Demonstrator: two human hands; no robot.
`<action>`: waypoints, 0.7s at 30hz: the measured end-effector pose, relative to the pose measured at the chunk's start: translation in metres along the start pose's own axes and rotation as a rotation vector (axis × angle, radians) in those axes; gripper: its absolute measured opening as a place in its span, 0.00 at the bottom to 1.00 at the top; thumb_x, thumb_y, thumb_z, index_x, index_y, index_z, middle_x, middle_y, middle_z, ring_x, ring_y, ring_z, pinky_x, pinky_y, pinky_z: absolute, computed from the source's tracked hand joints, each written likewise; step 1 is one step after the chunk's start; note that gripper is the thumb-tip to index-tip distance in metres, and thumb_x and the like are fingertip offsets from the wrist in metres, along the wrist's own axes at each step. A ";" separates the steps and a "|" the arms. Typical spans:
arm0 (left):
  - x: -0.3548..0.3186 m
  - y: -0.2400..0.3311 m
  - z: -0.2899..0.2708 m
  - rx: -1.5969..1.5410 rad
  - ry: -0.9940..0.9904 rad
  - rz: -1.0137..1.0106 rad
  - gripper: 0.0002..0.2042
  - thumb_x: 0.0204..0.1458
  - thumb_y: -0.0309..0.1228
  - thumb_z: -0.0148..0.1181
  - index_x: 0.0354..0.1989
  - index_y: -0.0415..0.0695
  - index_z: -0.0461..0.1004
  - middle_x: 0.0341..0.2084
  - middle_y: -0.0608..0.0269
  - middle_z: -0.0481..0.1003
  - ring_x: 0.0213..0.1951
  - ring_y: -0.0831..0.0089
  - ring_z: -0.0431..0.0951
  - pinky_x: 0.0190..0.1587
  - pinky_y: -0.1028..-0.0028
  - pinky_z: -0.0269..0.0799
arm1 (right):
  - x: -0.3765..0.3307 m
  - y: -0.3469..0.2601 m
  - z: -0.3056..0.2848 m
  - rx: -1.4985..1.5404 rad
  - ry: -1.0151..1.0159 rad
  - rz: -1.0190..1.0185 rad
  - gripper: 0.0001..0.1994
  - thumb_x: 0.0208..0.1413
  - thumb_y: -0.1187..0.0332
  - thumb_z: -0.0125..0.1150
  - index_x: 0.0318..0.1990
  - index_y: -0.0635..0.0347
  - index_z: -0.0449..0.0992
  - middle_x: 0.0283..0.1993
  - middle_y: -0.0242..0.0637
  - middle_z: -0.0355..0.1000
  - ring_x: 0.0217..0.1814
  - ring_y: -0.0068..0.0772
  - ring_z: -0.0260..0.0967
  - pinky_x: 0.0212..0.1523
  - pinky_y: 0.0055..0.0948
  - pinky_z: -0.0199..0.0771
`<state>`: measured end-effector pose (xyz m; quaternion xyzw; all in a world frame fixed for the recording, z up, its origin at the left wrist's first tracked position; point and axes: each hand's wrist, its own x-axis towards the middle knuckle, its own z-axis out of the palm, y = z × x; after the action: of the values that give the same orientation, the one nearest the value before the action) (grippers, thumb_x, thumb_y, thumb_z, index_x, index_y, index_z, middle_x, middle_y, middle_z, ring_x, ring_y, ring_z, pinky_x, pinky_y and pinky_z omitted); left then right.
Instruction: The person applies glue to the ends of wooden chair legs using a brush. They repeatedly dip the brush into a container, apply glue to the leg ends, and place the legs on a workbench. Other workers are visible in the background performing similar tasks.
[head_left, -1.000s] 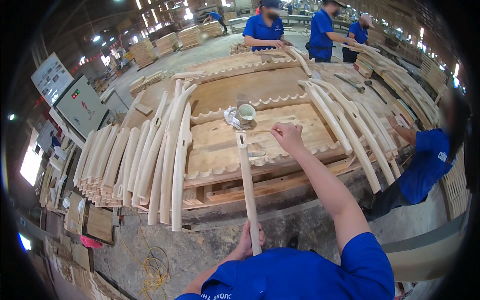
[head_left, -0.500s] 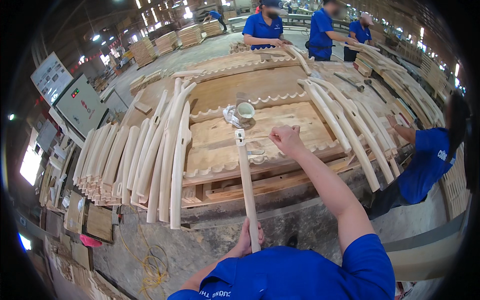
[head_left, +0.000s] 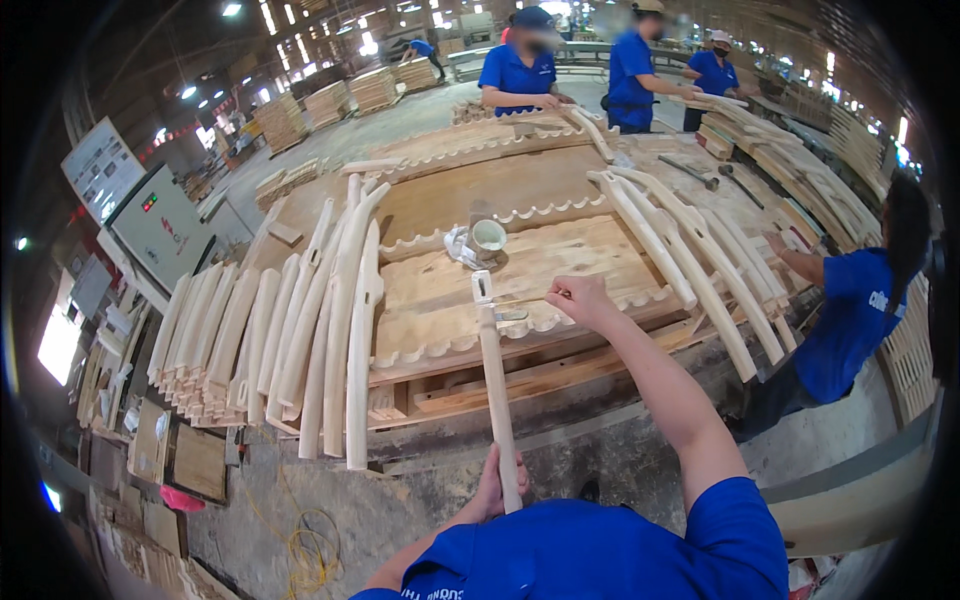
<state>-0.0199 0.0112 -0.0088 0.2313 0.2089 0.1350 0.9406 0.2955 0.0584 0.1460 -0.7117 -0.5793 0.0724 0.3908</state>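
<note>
My left hand (head_left: 490,484) is closed around the near end of a long, pale wooden chair leg or similar bar (head_left: 495,385), which points away from me. Its far end has a slot cut into it and rests over the workbench's near edge. Pinched in my right hand (head_left: 580,302) is a thin stick (head_left: 522,301), whose tip reaches the bar just below the slotted end. Just beyond that end stands a small cup (head_left: 488,236) of pale, whitish contents. A crumpled white cloth (head_left: 459,246) lies against the cup's left side.
Curved wooden parts lean in a row on the left (head_left: 310,330) and right (head_left: 690,260) of scalloped wooden racks (head_left: 430,355). A hammer (head_left: 690,172) lies at the far right. A co-worker (head_left: 850,310) stands at the right, others behind the bench. A yellow hose (head_left: 312,550) coils on the floor.
The stick's tip and my right hand have shifted slightly nearer me along the bar, away from its slotted end. My left hand keeps its hold. The whole view has tilted a little.
</note>
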 end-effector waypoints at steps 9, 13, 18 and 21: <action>-0.020 0.007 0.040 0.716 0.301 0.384 0.29 0.48 0.27 0.56 0.57 0.46 0.49 0.28 0.59 0.67 0.20 0.73 0.70 0.20 0.75 0.69 | -0.039 -0.012 -0.009 0.647 -0.275 0.326 0.11 0.54 0.63 0.54 0.30 0.63 0.73 0.19 0.26 0.63 0.19 0.17 0.57 0.21 0.20 0.60; -0.005 0.013 0.039 0.749 0.206 0.420 0.32 0.43 0.20 0.52 0.59 0.46 0.46 0.29 0.60 0.65 0.21 0.73 0.70 0.22 0.74 0.70 | -0.074 -0.011 -0.017 0.874 -0.043 0.291 0.06 0.53 0.68 0.56 0.31 0.61 0.69 0.21 0.26 0.63 0.19 0.15 0.56 0.18 0.17 0.56; 0.028 0.035 0.093 0.758 0.051 0.492 0.33 0.43 0.20 0.50 0.60 0.46 0.45 0.33 0.59 0.64 0.27 0.74 0.70 0.25 0.75 0.71 | -0.132 0.001 -0.066 1.199 0.180 0.317 0.04 0.54 0.71 0.55 0.32 0.60 0.67 0.22 0.28 0.62 0.19 0.15 0.56 0.18 0.16 0.55; 0.075 0.042 0.153 0.832 0.007 0.674 0.35 0.39 0.20 0.50 0.60 0.46 0.47 0.39 0.57 0.61 0.33 0.73 0.67 0.31 0.74 0.69 | -0.172 0.020 -0.107 1.227 0.316 0.323 0.04 0.56 0.71 0.53 0.33 0.60 0.67 0.22 0.28 0.62 0.18 0.16 0.56 0.18 0.16 0.55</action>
<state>0.1092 0.0156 0.1099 0.6385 0.1620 0.3362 0.6731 0.3156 -0.1442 0.1467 -0.4394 -0.2542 0.3421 0.7907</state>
